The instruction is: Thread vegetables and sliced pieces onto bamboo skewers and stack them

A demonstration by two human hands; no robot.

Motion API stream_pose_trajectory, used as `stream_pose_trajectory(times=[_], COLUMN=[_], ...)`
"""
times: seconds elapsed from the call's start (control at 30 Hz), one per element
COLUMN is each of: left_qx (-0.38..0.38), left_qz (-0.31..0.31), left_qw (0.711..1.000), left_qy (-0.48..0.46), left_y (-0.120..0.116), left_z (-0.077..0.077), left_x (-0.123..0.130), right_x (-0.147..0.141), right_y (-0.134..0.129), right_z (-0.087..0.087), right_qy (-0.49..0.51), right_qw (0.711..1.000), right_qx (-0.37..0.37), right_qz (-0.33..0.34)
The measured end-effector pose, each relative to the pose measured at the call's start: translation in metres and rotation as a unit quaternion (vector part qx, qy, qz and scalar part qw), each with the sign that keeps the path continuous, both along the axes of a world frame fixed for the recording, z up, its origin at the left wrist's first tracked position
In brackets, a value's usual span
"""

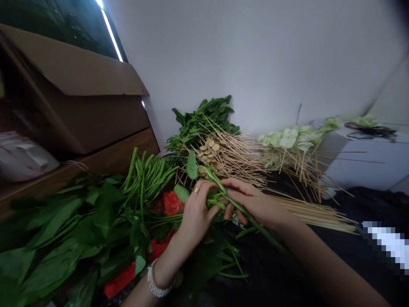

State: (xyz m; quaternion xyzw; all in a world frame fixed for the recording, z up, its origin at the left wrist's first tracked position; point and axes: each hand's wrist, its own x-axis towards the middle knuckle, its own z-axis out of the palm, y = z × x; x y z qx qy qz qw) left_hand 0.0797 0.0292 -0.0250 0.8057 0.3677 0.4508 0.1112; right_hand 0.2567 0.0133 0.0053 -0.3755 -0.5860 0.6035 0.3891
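Near the middle of the head view, my left hand (198,209), with a ring and a beaded bracelet, is closed on a leafy green stem (252,219). My right hand (251,200) pinches the same stem just to the right. The stem runs from pale green leaves at the upper left down to the lower right, under my right wrist. Short cut stalks show between the two hands. Behind them lie round pale slices on skewers (209,149). A bundle of green stalks (148,175) stands to the left of my left hand.
Large leaves (73,230) spread over the left, with red plastic (172,204) beside them. Leafy greens (214,113) lie by the wall. Skewered pale leaves (289,138) and bare skewers (316,215) are at the right. A cardboard box (96,119) stands upper left.
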Motion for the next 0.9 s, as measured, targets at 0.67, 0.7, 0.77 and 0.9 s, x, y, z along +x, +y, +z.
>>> stream_pose_trajectory(times=[0.67, 0.7, 0.77, 0.9], left_qx=[-0.045, -0.089, -0.190, -0.363], left_qz=[-0.017, -0.020, -0.028, -0.058], left_qw=[0.998, 0.996, 0.977, 0.861], left_qy=[0.039, 0.009, -0.086, -0.351], left_y=[0.001, 0.001, 0.004, 0.010], left_z=[-0.011, -0.009, -0.004, 0.009], left_x=[0.003, 0.003, 0.003, -0.004], right_x=[-0.016, -0.017, -0.015, -0.007], right_y=[0.001, 0.001, 0.001, 0.004], right_z=[-0.021, -0.023, -0.023, -0.013], right_qy=[-0.077, -0.084, -0.092, -0.073], right_qw=[0.970, 0.964, 0.961, 0.964], right_qx=[0.200, 0.223, 0.227, 0.186], right_qz=[-0.114, -0.120, -0.131, -0.174])
